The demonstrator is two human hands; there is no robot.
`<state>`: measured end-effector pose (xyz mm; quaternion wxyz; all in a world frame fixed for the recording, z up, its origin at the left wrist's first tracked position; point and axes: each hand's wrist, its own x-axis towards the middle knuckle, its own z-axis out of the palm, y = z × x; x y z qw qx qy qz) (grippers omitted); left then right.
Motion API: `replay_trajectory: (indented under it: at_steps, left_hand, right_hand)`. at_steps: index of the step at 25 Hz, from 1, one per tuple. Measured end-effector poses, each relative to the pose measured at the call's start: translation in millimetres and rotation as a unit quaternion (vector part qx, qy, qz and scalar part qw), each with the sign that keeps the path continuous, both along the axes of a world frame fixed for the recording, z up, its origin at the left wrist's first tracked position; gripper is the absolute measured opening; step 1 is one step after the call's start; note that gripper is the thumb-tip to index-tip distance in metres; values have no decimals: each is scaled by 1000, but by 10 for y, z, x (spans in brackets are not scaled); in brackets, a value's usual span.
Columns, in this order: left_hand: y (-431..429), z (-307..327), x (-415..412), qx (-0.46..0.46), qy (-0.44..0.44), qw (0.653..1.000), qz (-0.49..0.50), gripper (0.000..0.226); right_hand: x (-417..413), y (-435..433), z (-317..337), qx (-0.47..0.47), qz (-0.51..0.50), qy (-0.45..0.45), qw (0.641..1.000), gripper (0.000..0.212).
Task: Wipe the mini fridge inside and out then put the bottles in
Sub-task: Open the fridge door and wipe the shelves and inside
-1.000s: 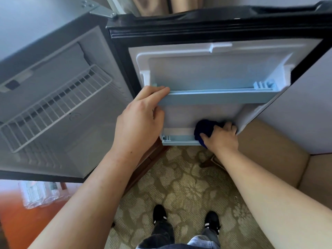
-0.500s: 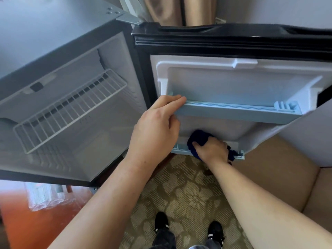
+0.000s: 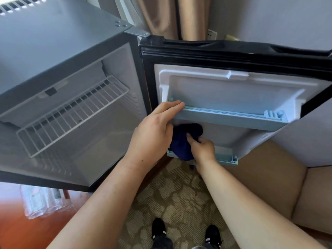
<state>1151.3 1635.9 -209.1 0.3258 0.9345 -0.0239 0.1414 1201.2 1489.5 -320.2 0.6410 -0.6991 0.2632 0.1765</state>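
Note:
The mini fridge (image 3: 53, 56) stands open, its white wire shelf (image 3: 71, 114) inside and its door (image 3: 233, 90) swung out to the right. My left hand (image 3: 154, 135) rests with straight fingers on the left end of the door's upper pale-blue rack (image 3: 233, 117). My right hand (image 3: 203, 150) grips a dark blue cloth (image 3: 183, 141) and presses it against the door's inner wall between the upper rack and the lower rack (image 3: 224, 157). Several clear plastic bottles (image 3: 39, 202) lie on the orange-brown surface below the fridge at the lower left.
A beige upholstered seat (image 3: 280, 186) sits at the right under the door. Patterned carpet (image 3: 179, 200) lies below, with my black shoes (image 3: 158, 229) on it. Curtains (image 3: 172, 17) and a wall socket (image 3: 212, 35) are behind the fridge.
My right hand has slid the cloth leftward and up, from the lower rack's right part onto the wall by my left hand. The view has shifted, and my left hand stays on the upper rack.

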Motion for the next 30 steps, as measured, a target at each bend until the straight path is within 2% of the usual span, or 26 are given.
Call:
replay_trajectory:
  at_steps: [2,4,7,12,16,25,28,30]
  left_hand:
    - [-32,24,-1,-14,3,1000,4,59]
    - [-70,52,4,-28,6,1000,10,55]
    - [-108,83,-19,-14,7,1000,21,50]
    - [-166,69,-6,-8,-1,999,48,53]
    - [-224,68,33,-16,-11,998,52,54]
    - [-290,120,81,6,-16,997,75,46]
    - [-275,112,87,27,-18,997,72,50]
    - [-256,98,108,34,-18,997,67,50]
  right_hand:
    - [-11,28,231,93,-2,-14,996,26]
    - [-9,-24,405,135,3,-48,990,14]
    - [-39,-251,450,166,-26,-64,984,21]
    - [35,-884,373,263,-170,-19,949,49]
    - [124,-1233,410,326,-227,-4,918,41]
    - [230,-1120,181,336,-261,48,904,56]
    - [284,-1030,-14,306,-262,87,911,56]
    - [325,-942,-128,248,-246,116,930,55]
